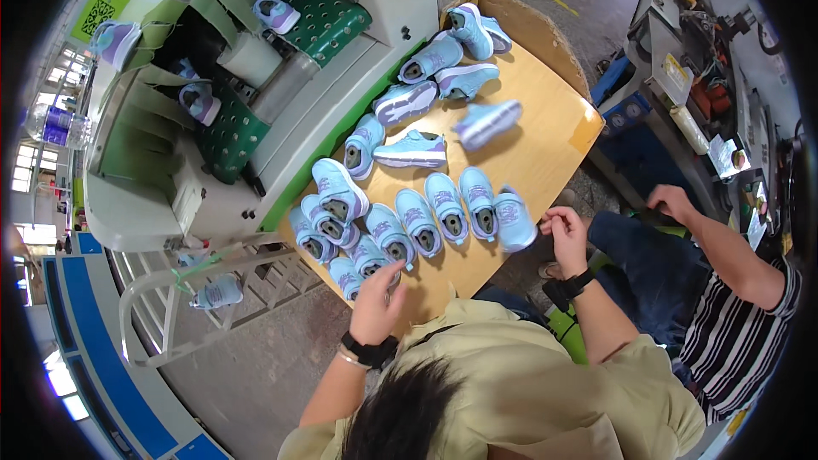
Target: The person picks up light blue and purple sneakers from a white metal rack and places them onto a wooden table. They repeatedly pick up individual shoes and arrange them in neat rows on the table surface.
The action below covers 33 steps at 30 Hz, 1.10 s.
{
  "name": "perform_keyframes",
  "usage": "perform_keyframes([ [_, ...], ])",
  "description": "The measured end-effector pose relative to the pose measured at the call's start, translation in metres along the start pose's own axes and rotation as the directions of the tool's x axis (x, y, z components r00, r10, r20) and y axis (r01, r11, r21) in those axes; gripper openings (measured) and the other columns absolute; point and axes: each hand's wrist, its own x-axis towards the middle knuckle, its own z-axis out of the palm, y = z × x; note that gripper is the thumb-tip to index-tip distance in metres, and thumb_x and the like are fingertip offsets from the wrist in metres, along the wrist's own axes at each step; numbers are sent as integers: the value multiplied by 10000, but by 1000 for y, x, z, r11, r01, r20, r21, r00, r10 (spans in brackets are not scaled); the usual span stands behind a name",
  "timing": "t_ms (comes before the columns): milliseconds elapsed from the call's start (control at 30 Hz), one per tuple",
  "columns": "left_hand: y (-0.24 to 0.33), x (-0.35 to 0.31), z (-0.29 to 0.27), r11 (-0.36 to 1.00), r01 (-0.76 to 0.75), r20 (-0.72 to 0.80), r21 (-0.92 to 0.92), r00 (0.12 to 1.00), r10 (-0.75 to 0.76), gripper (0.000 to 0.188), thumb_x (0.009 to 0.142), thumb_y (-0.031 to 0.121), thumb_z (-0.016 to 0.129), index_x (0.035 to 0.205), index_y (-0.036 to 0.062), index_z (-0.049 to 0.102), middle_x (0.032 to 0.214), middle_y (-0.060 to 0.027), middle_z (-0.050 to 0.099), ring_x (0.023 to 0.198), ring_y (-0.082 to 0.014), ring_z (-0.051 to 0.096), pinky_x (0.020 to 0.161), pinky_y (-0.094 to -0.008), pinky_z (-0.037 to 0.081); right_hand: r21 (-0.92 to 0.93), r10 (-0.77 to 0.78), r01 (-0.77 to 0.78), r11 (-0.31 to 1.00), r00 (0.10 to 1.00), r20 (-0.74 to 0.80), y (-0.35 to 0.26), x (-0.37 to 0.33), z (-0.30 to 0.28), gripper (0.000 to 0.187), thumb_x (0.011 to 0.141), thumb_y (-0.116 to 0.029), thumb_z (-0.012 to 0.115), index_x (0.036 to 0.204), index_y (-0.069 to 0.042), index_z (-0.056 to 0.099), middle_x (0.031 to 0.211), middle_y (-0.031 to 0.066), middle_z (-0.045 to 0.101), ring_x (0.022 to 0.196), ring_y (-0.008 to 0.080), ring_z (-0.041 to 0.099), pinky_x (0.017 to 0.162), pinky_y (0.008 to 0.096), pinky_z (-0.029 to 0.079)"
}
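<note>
Light blue and purple sneakers stand in a slanting row on the wooden tabletop, with several more bunched at its left end. My left hand (376, 307) is beside the nearest shoes of that bunch, next to a blue sneaker (367, 256). Its fingers are bent and partly apart, and I see nothing in them. My right hand (566, 238) has loosely curled fingers just off the right side of the row's end sneaker (515, 221), which looks tilted; whether they touch is unclear. Farther back, another sneaker (488, 124) is smeared by motion, with no hand on it.
More sneakers (432, 58) are heaped at the table's far end, by a cardboard wall (530, 25). A machine (281, 162) with green perforated plates (328, 25) carrying shoes borders the table's left. A metal rack (149, 290) stands lower left. To the right sits a person in a striped shirt (741, 336).
</note>
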Motion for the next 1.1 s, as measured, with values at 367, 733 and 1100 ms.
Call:
perform_keyframes([
  [367, 22, 14, 27, 989, -147, 159, 32, 977, 141, 436, 943, 150, 663, 1359, 54, 576, 1405, -182, 562, 1270, -388, 547, 1054, -435, 455, -500, 34, 122, 858, 956, 291, 11, -9, 58, 735, 780, -202, 818, 1409, -5, 493, 1370, 242, 487, 1300, 396, 533, 1076, 419, 470],
  [733, 22, 6, 20, 990, -141, 127, 5, 982, 139, 525, 912, 185, 713, 1386, 30, 548, 1412, -194, 565, 1317, -384, 522, 1106, -442, 414, -69, 320, -318, 945, 868, 380, -63, 0, 17, 376, 904, -51, 696, 1261, 45, 626, 1129, 108, 691, 1033, 184, 662, 923, 318, 536],
  [1100, 45, 46, 19, 381, -96, -170, -920, 971, -165, 840, 867, 242, 811, 1511, 53, 306, 1428, -110, 491, 1312, -243, 524, 1110, -393, 433, 51, 175, -302, 952, 674, 718, -126, -28, 139, 430, 1064, -367, 542, 1404, -112, 477, 1459, 103, 433, 1372, 267, 427, 1125, 468, 387],
])
